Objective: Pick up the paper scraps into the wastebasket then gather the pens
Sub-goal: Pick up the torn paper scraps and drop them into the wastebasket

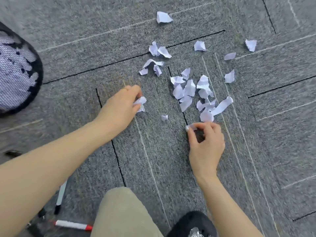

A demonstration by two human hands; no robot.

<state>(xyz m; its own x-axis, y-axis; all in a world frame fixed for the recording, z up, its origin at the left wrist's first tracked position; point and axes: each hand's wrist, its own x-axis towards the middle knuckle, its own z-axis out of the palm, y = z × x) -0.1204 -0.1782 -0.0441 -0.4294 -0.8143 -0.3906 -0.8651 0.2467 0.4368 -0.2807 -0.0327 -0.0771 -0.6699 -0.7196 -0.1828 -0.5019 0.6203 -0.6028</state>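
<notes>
Several torn white paper scraps (189,89) lie scattered over the grey carpet ahead of me. My left hand (119,106) grips a bunch of scraps (141,103) at its fingertips. My right hand (205,144) pinches a small scrap (190,127) between thumb and forefinger, just below the main pile. One tiny scrap (164,118) lies between the two hands. The black mesh wastebasket (36,69) stands at the far left, with white paper inside it. Two pens lie near my left forearm: a white one with a black cap (60,197) and a white one with red ends (73,224).
My knee in beige trousers (123,214) and a black shoe (193,223) fill the bottom middle. Single scraps lie farther off, one at the top (163,17) and one at the right (251,45). A dark object (12,153) sits at the left edge.
</notes>
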